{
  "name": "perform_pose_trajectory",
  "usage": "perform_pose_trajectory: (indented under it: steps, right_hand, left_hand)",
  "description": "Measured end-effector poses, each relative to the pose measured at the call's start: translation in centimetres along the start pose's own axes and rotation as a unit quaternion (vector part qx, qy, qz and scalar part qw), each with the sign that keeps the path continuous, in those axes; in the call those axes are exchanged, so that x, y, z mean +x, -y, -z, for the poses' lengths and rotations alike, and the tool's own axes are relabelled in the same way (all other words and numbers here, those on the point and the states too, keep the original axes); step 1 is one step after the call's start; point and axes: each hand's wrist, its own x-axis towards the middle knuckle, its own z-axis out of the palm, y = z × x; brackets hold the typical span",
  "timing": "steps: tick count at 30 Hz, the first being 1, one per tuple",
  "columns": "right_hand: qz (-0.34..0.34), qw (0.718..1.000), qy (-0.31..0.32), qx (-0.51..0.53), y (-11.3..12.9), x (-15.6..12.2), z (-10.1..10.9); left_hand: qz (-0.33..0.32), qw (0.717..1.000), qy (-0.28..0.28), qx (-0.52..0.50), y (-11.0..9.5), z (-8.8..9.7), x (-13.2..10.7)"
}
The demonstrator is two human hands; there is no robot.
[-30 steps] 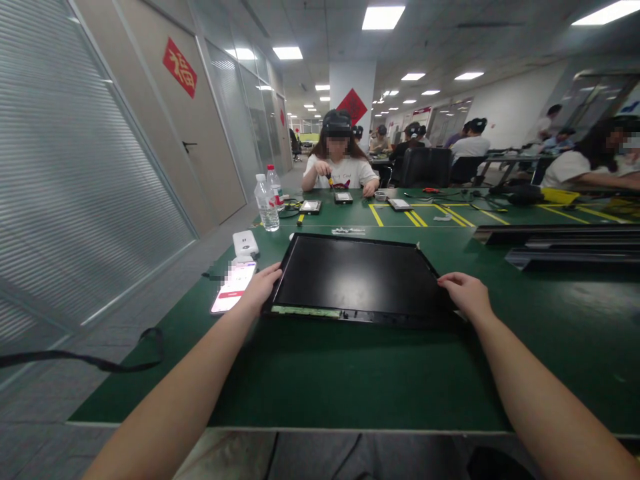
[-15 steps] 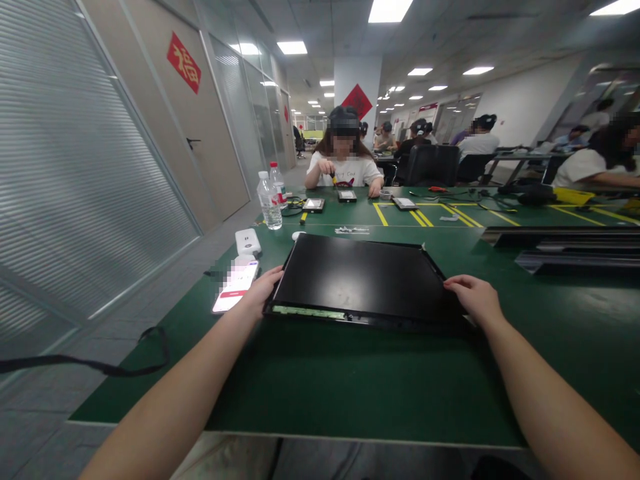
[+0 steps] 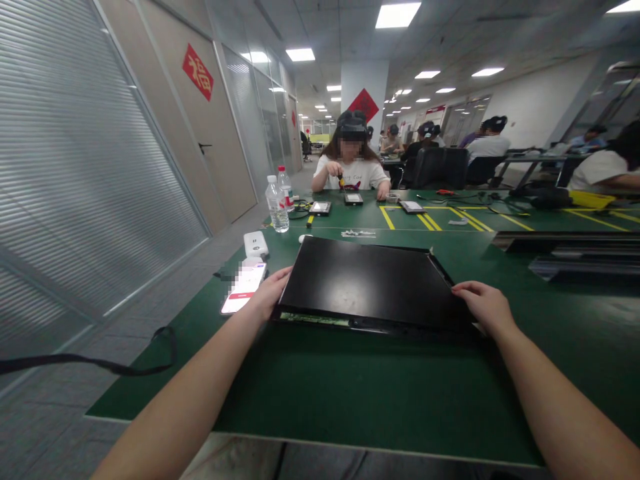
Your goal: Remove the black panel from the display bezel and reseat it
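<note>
A large black flat display panel [image 3: 370, 280] lies on the green table mat [image 3: 350, 393] in front of me, with a green strip along its near edge. My left hand [image 3: 267, 297] grips the panel's near left corner, fingers curled round the edge. My right hand [image 3: 485, 308] grips the near right corner in the same way. The panel's near edge looks slightly raised off a black frame beneath it.
A lit phone [image 3: 245, 288] and a white charger [image 3: 255, 244] lie left of the panel, two water bottles [image 3: 277, 204] behind them. Black metal bars [image 3: 575, 250] lie at right. A person in a white shirt [image 3: 350, 170] works at the far side; others sit beyond.
The panel's near side has tilted up a little in my hands, and its far edge now hides the frame. The camera has shifted slightly left.
</note>
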Motion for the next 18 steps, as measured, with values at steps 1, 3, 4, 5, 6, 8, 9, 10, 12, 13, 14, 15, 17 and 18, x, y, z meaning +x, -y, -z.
perform_pose_trajectory:
  steps: [1, 3, 4, 5, 6, 8, 9, 10, 12, 13, 14, 15, 17, 18]
  right_hand:
    - [-0.002, 1.000, 0.005, -0.002, 0.02, -0.02, 0.03]
    - [-0.004, 1.000, 0.011, -0.003, 0.05, -0.04, 0.11]
    - [-0.005, 1.000, 0.013, -0.004, 0.07, -0.05, 0.15]
    - [-0.006, 1.000, 0.014, -0.005, 0.10, -0.06, 0.19]
    - [-0.007, 1.000, 0.015, -0.006, 0.13, -0.06, 0.23]
    - [-0.009, 1.000, 0.018, -0.008, 0.19, -0.09, 0.27]
    - [-0.009, 1.000, 0.019, -0.009, 0.22, -0.10, 0.28]
    - [-0.008, 1.000, 0.019, -0.010, 0.23, -0.12, 0.27]
    - [-0.005, 1.000, 0.017, -0.012, 0.21, -0.14, 0.25]
    - [-0.005, 1.000, 0.017, -0.012, 0.17, -0.14, 0.23]
    - [-0.005, 1.000, 0.016, -0.013, 0.12, -0.14, 0.21]
    - [-0.006, 1.000, 0.017, -0.013, 0.06, -0.14, 0.19]
    - [-0.004, 1.000, 0.017, -0.013, -0.08, -0.12, 0.15]
    - [-0.001, 1.000, 0.017, -0.014, -0.14, -0.12, 0.13]
  left_hand:
    - [-0.003, 1.000, 0.000, -0.001, 0.00, -0.02, -0.02]
    - [-0.010, 1.000, -0.001, -0.003, 0.02, -0.05, -0.04]
    - [-0.013, 1.000, 0.000, -0.004, 0.04, -0.04, -0.03]
    - [-0.015, 1.000, 0.001, -0.005, 0.07, -0.01, 0.00]
    - [-0.017, 1.000, 0.002, -0.005, 0.11, 0.03, 0.05]
    - [-0.017, 1.000, 0.005, -0.005, 0.20, 0.16, 0.20]
    - [-0.016, 1.000, 0.006, -0.004, 0.24, 0.23, 0.29]
    - [-0.015, 1.000, 0.008, -0.004, 0.28, 0.29, 0.39]
    - [-0.016, 1.000, 0.011, -0.004, 0.33, 0.38, 0.58]
    - [-0.019, 1.000, 0.012, -0.005, 0.34, 0.41, 0.66]
    - [-0.023, 1.000, 0.013, -0.006, 0.34, 0.43, 0.73]
    - [-0.027, 1.000, 0.013, -0.008, 0.34, 0.46, 0.78]
    - [-0.033, 0.999, 0.013, -0.007, 0.33, 0.51, 0.81]
    - [-0.035, 0.999, 0.013, -0.005, 0.33, 0.54, 0.78]
